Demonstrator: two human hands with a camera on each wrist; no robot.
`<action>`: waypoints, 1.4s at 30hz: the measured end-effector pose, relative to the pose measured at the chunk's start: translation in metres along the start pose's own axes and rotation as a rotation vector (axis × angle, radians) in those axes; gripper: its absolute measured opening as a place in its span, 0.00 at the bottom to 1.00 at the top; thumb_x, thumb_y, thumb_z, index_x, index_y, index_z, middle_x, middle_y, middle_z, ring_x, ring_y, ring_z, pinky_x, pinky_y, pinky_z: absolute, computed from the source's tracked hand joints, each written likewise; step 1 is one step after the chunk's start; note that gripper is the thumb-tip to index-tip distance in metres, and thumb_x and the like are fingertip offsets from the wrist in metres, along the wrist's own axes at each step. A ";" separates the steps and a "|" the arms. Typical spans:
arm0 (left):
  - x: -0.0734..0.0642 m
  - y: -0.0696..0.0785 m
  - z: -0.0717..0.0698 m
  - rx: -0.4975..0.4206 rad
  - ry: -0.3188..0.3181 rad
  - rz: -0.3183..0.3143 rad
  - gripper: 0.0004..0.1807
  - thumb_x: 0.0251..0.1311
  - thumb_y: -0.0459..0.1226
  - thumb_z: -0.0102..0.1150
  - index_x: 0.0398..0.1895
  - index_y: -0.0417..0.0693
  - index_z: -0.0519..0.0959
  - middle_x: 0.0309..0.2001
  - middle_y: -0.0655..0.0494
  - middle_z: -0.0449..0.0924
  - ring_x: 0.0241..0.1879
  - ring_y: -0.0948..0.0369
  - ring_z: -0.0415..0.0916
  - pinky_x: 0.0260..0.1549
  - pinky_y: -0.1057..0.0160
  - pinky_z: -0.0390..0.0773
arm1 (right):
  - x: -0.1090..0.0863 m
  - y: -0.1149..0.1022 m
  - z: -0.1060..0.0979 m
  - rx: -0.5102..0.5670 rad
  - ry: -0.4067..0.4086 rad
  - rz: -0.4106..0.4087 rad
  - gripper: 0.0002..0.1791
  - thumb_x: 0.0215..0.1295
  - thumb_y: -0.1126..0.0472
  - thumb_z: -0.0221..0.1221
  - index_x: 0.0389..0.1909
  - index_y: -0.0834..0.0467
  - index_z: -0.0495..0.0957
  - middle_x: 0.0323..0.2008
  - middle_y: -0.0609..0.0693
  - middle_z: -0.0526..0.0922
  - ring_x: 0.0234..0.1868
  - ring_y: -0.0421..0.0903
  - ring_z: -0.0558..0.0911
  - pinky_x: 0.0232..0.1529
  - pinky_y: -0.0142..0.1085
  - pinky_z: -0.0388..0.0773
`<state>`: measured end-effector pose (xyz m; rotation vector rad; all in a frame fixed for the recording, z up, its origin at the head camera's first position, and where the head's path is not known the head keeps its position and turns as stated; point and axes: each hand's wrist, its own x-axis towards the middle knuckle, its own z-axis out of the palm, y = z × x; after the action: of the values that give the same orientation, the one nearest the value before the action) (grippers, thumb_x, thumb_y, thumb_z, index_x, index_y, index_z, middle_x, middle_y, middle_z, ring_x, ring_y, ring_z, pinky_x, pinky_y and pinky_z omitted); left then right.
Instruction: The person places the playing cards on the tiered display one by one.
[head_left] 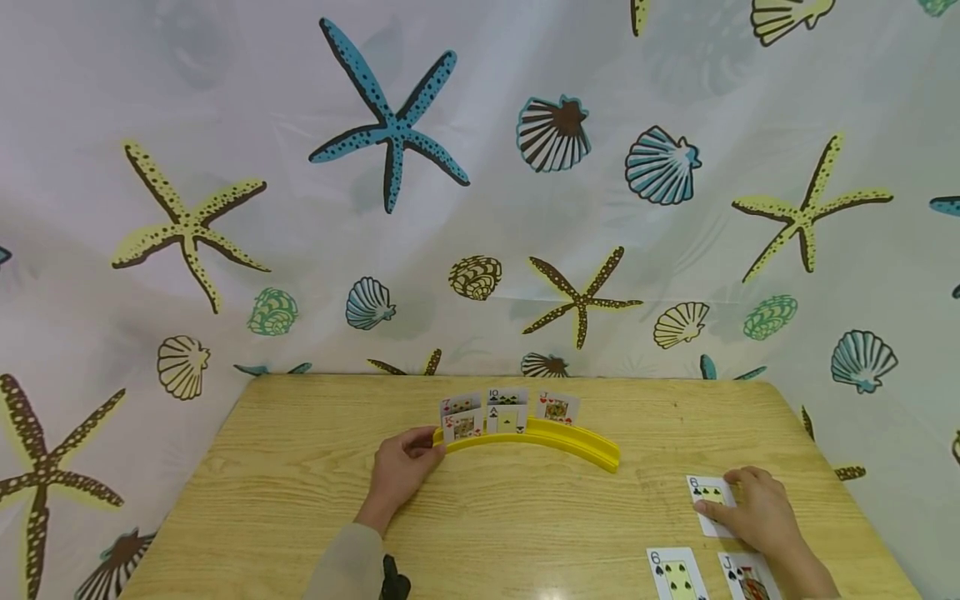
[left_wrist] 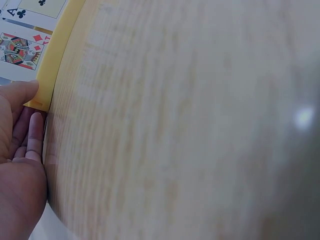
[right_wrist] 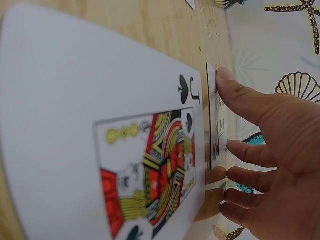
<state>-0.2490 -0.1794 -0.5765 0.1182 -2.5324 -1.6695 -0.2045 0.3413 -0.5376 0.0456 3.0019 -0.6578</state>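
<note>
My left hand [head_left: 405, 471] grips the left end of a curved yellow card holder [head_left: 573, 442], thumb in front and fingers behind. Playing cards stand in the holder: a seven [head_left: 459, 403] of diamonds behind a king of diamonds [head_left: 462, 426], a ten of clubs [head_left: 507, 395] behind an ace of clubs [head_left: 507, 419], and a jack of hearts [head_left: 557, 407]. On the right, my right hand [head_left: 761, 508] holds a six of clubs [head_left: 708, 492] between thumb and fingers, close over the table. Part of that card is hidden under the hand.
Nearer me on the wooden table [head_left: 525, 517] lie a six of spades [head_left: 677, 573] and a jack of spades [head_left: 750, 577], face up. A white curtain [head_left: 480, 208] printed with starfish and shells hangs behind the table and along its sides.
</note>
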 end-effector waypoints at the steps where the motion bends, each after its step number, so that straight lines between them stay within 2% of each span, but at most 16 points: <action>1: 0.000 0.000 0.000 -0.001 0.000 -0.001 0.21 0.67 0.37 0.71 0.61 0.42 0.85 0.54 0.44 0.88 0.51 0.52 0.86 0.52 0.55 0.86 | 0.000 0.000 0.000 0.000 0.000 0.000 0.44 0.62 0.37 0.72 0.57 0.74 0.77 0.66 0.81 0.69 0.65 0.84 0.66 0.62 0.74 0.69; 7: 0.000 0.001 0.000 -0.001 0.003 -0.005 0.21 0.67 0.37 0.71 0.61 0.42 0.85 0.53 0.45 0.88 0.50 0.53 0.86 0.51 0.57 0.86 | 0.001 0.000 -0.002 -0.002 -0.006 -0.005 0.45 0.61 0.36 0.73 0.56 0.74 0.77 0.65 0.82 0.69 0.64 0.84 0.66 0.61 0.73 0.70; 11: -0.002 0.003 -0.001 0.002 0.006 0.009 0.20 0.67 0.37 0.71 0.61 0.42 0.85 0.53 0.44 0.88 0.50 0.52 0.87 0.50 0.56 0.86 | 0.001 0.001 -0.002 0.032 -0.008 0.002 0.47 0.59 0.37 0.75 0.56 0.76 0.74 0.58 0.81 0.74 0.60 0.81 0.72 0.57 0.70 0.74; 14: -0.003 0.004 -0.001 0.001 0.008 0.026 0.20 0.67 0.38 0.71 0.60 0.41 0.85 0.52 0.43 0.88 0.49 0.51 0.87 0.51 0.54 0.86 | 0.002 0.000 -0.002 0.084 0.004 0.028 0.47 0.58 0.40 0.77 0.56 0.76 0.71 0.48 0.75 0.79 0.48 0.69 0.79 0.49 0.60 0.79; 16: -0.002 0.004 -0.001 0.001 0.008 0.020 0.20 0.67 0.37 0.71 0.60 0.42 0.85 0.52 0.44 0.88 0.49 0.52 0.87 0.51 0.55 0.86 | 0.003 -0.002 -0.002 0.113 0.019 0.048 0.44 0.58 0.43 0.77 0.54 0.75 0.69 0.41 0.69 0.80 0.39 0.59 0.79 0.41 0.51 0.80; 18: -0.002 0.003 0.000 0.002 0.007 0.017 0.20 0.67 0.37 0.71 0.61 0.42 0.85 0.52 0.44 0.88 0.50 0.52 0.86 0.51 0.55 0.86 | 0.003 -0.004 -0.001 0.134 0.039 0.066 0.39 0.60 0.48 0.77 0.53 0.74 0.68 0.38 0.65 0.80 0.36 0.53 0.77 0.37 0.45 0.77; 21: -0.001 0.001 0.001 0.001 0.003 0.008 0.20 0.67 0.37 0.71 0.61 0.43 0.85 0.53 0.45 0.88 0.50 0.53 0.86 0.52 0.55 0.85 | 0.001 -0.009 -0.001 0.162 0.077 0.075 0.31 0.65 0.56 0.73 0.52 0.72 0.67 0.39 0.66 0.80 0.36 0.53 0.77 0.36 0.43 0.77; 24: -0.001 -0.002 0.002 0.001 0.000 0.010 0.20 0.67 0.37 0.71 0.61 0.43 0.85 0.53 0.45 0.88 0.50 0.53 0.86 0.52 0.55 0.86 | -0.001 -0.013 -0.004 0.212 0.115 0.064 0.23 0.70 0.61 0.68 0.54 0.71 0.69 0.44 0.69 0.81 0.42 0.57 0.80 0.41 0.46 0.79; 28: 0.000 -0.002 0.002 0.000 0.002 0.007 0.20 0.67 0.37 0.71 0.61 0.43 0.85 0.53 0.45 0.89 0.50 0.54 0.86 0.51 0.58 0.86 | -0.001 -0.022 -0.011 0.297 0.144 0.042 0.18 0.77 0.60 0.61 0.56 0.68 0.70 0.48 0.68 0.83 0.51 0.62 0.82 0.50 0.52 0.81; 30: 0.000 -0.002 0.001 0.001 0.003 0.008 0.20 0.66 0.36 0.72 0.61 0.43 0.85 0.53 0.46 0.89 0.49 0.54 0.86 0.50 0.59 0.86 | -0.001 -0.029 -0.014 0.321 0.165 0.027 0.18 0.78 0.59 0.61 0.56 0.67 0.71 0.49 0.67 0.85 0.53 0.63 0.83 0.52 0.51 0.82; 33: 0.000 -0.001 0.000 0.002 0.002 0.013 0.20 0.66 0.37 0.72 0.61 0.43 0.86 0.53 0.45 0.89 0.49 0.55 0.86 0.50 0.59 0.86 | -0.001 -0.041 -0.017 0.345 0.197 0.013 0.19 0.78 0.57 0.62 0.58 0.65 0.72 0.48 0.64 0.87 0.50 0.58 0.85 0.45 0.40 0.83; 36: 0.000 0.000 0.000 0.003 0.003 0.015 0.20 0.67 0.37 0.72 0.61 0.43 0.86 0.53 0.45 0.89 0.49 0.54 0.86 0.50 0.59 0.86 | 0.000 -0.054 -0.018 0.349 0.238 -0.012 0.20 0.76 0.56 0.64 0.60 0.63 0.75 0.47 0.62 0.89 0.44 0.49 0.85 0.37 0.31 0.79; 42: -0.001 0.000 -0.001 0.003 0.011 0.024 0.20 0.67 0.38 0.72 0.60 0.42 0.86 0.52 0.44 0.89 0.49 0.54 0.86 0.49 0.59 0.86 | 0.004 -0.078 -0.016 0.362 0.288 -0.093 0.16 0.76 0.57 0.65 0.56 0.63 0.82 0.42 0.59 0.91 0.39 0.38 0.82 0.36 0.29 0.79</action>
<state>-0.2481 -0.1798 -0.5759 0.0965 -2.5184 -1.6522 -0.2133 0.2774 -0.4906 0.0212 3.1187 -1.3026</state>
